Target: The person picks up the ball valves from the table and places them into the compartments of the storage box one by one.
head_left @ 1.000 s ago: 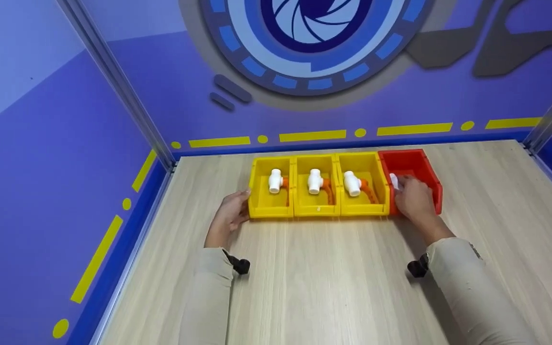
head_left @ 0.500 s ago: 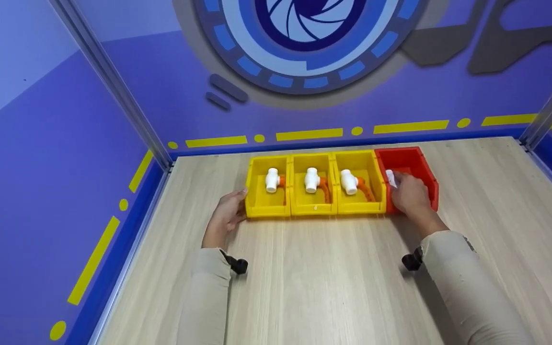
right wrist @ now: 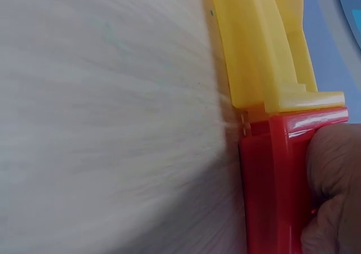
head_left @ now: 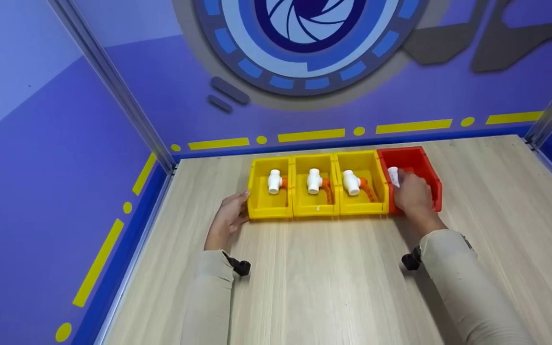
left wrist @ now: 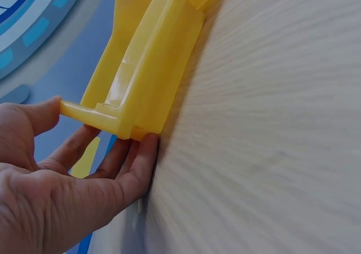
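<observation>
My left hand (head_left: 230, 213) touches the outer side of the leftmost yellow bin (head_left: 270, 212); in the left wrist view the thumb meets the rim and the fingers lie along the wall. In the red bin (head_left: 403, 153), my right hand (head_left: 414, 194) pinches a white ball valve (head_left: 393, 176), mostly hidden by the fingers. Each yellow bin contains one white valve with an orange handle: a left valve (head_left: 274, 181), a middle valve (head_left: 314, 181) and a right valve (head_left: 351, 182). The right wrist view shows part of the hand over the red bin's front wall (right wrist: 276, 197).
All the bins stand side by side in a row on a wooden table (head_left: 314, 287). Behind them rises a blue-purple printed wall (head_left: 161, 86), and another panel (head_left: 31, 191) stands on the left. Bare tabletop lies in front of the row.
The view shifts slightly. Both hands keep their places at the bins, the right one still at the white valve in the red bin; the valves in the yellow bins stay put.
</observation>
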A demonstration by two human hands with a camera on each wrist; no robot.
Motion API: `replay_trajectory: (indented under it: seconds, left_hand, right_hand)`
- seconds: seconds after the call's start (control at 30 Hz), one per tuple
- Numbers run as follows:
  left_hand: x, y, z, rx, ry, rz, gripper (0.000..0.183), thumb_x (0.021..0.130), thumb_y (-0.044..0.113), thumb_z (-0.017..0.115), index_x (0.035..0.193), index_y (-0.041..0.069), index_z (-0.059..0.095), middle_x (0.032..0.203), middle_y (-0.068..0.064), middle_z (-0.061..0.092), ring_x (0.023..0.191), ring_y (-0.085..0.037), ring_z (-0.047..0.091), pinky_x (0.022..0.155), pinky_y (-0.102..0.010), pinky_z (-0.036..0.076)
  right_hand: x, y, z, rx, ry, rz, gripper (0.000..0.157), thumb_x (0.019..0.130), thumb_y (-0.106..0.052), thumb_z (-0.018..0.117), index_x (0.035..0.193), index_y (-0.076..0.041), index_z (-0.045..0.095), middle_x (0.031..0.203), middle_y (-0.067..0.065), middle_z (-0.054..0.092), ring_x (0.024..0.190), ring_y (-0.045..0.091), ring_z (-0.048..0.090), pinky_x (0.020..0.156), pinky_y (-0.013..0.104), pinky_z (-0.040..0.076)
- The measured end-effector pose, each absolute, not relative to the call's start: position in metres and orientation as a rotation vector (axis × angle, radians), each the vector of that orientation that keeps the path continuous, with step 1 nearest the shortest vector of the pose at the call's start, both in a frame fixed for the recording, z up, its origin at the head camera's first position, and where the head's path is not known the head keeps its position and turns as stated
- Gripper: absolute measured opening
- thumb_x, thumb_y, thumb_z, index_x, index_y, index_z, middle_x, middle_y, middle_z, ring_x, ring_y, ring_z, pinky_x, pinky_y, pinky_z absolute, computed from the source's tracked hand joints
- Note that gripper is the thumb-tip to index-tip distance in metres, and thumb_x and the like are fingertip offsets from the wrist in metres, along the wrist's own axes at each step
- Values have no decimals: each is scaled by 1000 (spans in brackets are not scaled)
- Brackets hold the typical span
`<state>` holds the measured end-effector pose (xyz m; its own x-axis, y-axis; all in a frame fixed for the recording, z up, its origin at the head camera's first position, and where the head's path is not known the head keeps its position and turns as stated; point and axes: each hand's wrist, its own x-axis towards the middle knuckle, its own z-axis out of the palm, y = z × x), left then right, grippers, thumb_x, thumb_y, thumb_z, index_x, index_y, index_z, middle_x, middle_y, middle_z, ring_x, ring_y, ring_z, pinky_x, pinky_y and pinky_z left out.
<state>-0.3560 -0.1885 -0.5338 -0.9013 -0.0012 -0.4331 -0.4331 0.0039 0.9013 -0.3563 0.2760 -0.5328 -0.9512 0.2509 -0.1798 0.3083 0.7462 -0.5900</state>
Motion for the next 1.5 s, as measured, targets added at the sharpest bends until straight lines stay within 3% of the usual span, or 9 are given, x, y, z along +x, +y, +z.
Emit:
replay_trajectory:
  seconds: [0.17, 0.4, 0.73, 1.07, 1.5]
  left_hand:
    - [-356, -190, -533, -466, 1976, 1967, 50, 113, 41, 51, 156, 15, 53, 150, -11, 62, 131, -24, 60, 111, -42, 50]
    - [-358, -188, -533, -475, 1976, 1948, 50, 113, 40, 51, 156, 13, 52, 151, -10, 61, 134, -24, 58, 118, -45, 48]
    - [-355, -191, -537, -406, 1961, 1981, 50, 114, 36, 49, 157, 10, 51, 152, -16, 61, 133, -27, 61, 108, -41, 52]
    - [-357, -190, -535, -404, 1962, 1981, 47, 114, 38, 50, 154, 13, 55, 150, -13, 63, 131, -25, 62, 104, -38, 53]
    - [-356, -188, -535, -429, 1942, 1991, 50, 114, 40, 50, 157, 14, 52, 152, -11, 61, 136, -24, 58, 114, -41, 49]
  right_hand:
    - [-357, 276, -534, 429, 2864, -987, 74, 106, -19, 66, 169, -12, 29, 164, 23, 47, 128, 41, 57, 104, 53, 59]
    - [-354, 279, -533, 444, 2862, -1004, 73, 106, -19, 66, 169, -13, 29, 166, 21, 45, 133, 41, 54, 109, 54, 55]
    - [-355, 277, -541, 434, 2901, -1002, 73, 104, -19, 68, 168, -11, 32, 162, 22, 50, 133, 42, 55, 114, 58, 50]
    - [-356, 280, -537, 436, 2864, -1010, 77, 105, -23, 67, 170, -15, 27, 163, 22, 48, 130, 42, 55, 112, 57, 52]
    - [-355, 282, -537, 410, 2897, -992, 80, 107, -23, 65, 171, -12, 19, 168, 26, 37, 147, 47, 42, 124, 65, 35]
